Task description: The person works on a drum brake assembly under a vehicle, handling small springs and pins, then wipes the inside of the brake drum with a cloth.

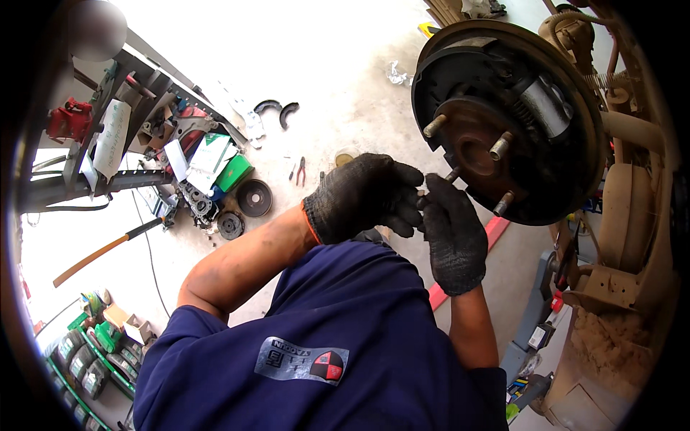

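Note:
My hands, both in dark work gloves, meet in front of my chest, just left of a wheel hub [467, 126]. My left hand [363, 194] comes in from the left with its fingers curled. Opposite it, my right hand [454, 237] points upward, its fingertips pressed together. Between the fingertips of both hands sits a small part, too hidden to name. The rusty hub carries several threaded studs [501, 146]. Around it is a dark drum-brake backing plate [438, 79], with a silvery curved piece [544, 108] at its right.
Pliers [301, 171], two brake shoes [289, 113] and a round drum-like part [254, 197] lie on the floor. A long-handled tool [108, 251] is at the left, above racked tires [93, 377]. A dusty axle [632, 129] and undercarriage stand close on the right.

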### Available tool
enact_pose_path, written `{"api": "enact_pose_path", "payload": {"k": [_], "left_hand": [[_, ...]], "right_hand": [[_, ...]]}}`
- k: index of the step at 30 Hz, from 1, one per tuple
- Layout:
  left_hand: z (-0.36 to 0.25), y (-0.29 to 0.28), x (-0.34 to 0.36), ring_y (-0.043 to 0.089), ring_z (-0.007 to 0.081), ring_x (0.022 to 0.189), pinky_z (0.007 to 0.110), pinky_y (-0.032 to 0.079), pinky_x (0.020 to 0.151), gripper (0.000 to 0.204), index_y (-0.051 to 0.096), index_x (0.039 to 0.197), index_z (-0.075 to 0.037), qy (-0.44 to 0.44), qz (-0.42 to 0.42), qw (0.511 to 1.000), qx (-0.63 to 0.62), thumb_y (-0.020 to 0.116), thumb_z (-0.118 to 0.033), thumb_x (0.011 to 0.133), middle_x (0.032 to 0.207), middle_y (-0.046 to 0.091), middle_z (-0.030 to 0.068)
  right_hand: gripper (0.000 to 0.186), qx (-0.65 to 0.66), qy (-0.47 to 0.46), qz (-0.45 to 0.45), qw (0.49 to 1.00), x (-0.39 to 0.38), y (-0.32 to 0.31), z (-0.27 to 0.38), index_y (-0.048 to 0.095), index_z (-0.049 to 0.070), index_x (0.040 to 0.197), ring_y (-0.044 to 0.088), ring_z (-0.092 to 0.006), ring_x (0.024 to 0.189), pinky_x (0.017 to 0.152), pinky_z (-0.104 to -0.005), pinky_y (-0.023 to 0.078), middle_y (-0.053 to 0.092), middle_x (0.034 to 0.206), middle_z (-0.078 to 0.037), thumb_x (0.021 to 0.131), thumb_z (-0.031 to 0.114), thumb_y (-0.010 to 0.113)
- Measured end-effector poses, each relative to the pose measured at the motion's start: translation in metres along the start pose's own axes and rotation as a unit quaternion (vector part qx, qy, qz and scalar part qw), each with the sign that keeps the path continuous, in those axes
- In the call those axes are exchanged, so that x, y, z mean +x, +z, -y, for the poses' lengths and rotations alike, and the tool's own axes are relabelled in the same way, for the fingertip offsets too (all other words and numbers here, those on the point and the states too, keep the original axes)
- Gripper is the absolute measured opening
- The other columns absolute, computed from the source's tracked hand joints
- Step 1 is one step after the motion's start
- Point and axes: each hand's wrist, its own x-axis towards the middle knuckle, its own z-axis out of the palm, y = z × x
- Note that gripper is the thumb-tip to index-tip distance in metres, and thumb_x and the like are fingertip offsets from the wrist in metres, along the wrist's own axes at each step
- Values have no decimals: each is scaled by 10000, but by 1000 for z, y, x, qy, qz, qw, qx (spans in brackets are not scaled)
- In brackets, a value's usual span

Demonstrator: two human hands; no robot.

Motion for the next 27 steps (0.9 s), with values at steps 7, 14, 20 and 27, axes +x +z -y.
{"api": "enact_pose_path", "payload": {"k": [7, 14, 20, 27], "left_hand": [[-19, -10, -5, 693, 316, 876, 418, 576, 751, 343, 562, 1232, 38, 0, -117, 991, 59, 514, -160, 955, 969, 688, 181], [-52, 11, 31, 601, 118, 725, 250, 511, 670, 278, 643, 1165, -35, 250, -276, 821, 432, 643, -21, 887, 804, 629, 36], [-83, 17, 57, 526, 83, 649, 276, 480, 627, 531, 542, 1338, -57, 283, -293, 750, 521, 761, -208, 879, 694, 572, 21], [-71, -11, 70, 682, 253, 791, 380, 532, 756, 641, 494, 1388, -47, 265, -326, 752, 508, 732, -326, 862, 839, 678, 162]], "right_hand": [[224, 41, -85, -15, 995, -6, -82, 56, 569, -39, 1123, 662, -156, 822, 685, -271, 533, 661, 880, -143, 989, 141, 574], [365, -96, -137, -209, 963, 130, -170, 99, 562, -14, 1235, 690, -185, 839, 717, -315, 573, 693, 943, -114, 939, 172, 666], [284, -87, 108, 193, 971, 271, -158, 61, 646, 26, 1150, 660, -161, 942, 851, -295, 538, 697, 1029, -71, 897, 135, 717], [226, -173, 143, 525, 821, 328, -86, 40, 652, 29, 1118, 649, -157, 963, 859, -292, 542, 687, 1070, -72, 910, 110, 687]]}}
